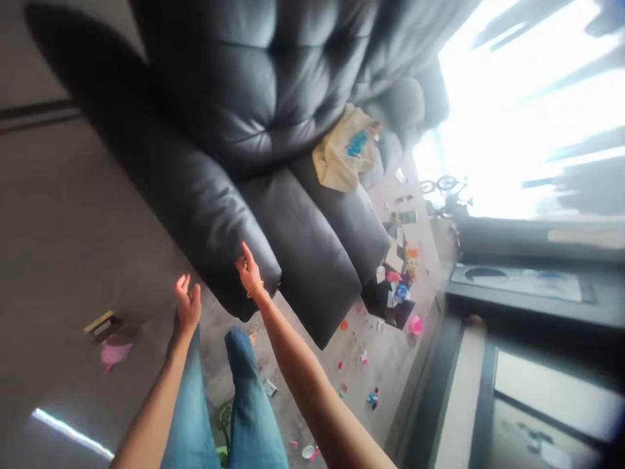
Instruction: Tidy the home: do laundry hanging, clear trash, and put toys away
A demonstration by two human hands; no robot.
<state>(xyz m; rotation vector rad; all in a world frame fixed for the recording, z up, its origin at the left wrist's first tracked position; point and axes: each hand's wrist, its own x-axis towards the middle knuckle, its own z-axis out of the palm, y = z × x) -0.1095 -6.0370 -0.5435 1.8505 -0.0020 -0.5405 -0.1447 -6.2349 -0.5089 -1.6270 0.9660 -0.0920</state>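
A black leather sofa with a tufted back fills the upper middle of the view, tilted in the picture. My right hand is at the front of its padded armrest, fingers stretched out and holding nothing; whether it touches the leather I cannot tell. A yellow bracelet is on that wrist. My left hand hangs in the air just left of the armrest's front end, with fingers loosely bent and apart and nothing in them. A cream cloth item with a blue print lies on the seat.
Small toys, among them a pink cup, are scattered over the floor at right. A dark low table carries several items. On the left floor lie a pink toy and a box. A dark cabinet stands at right.
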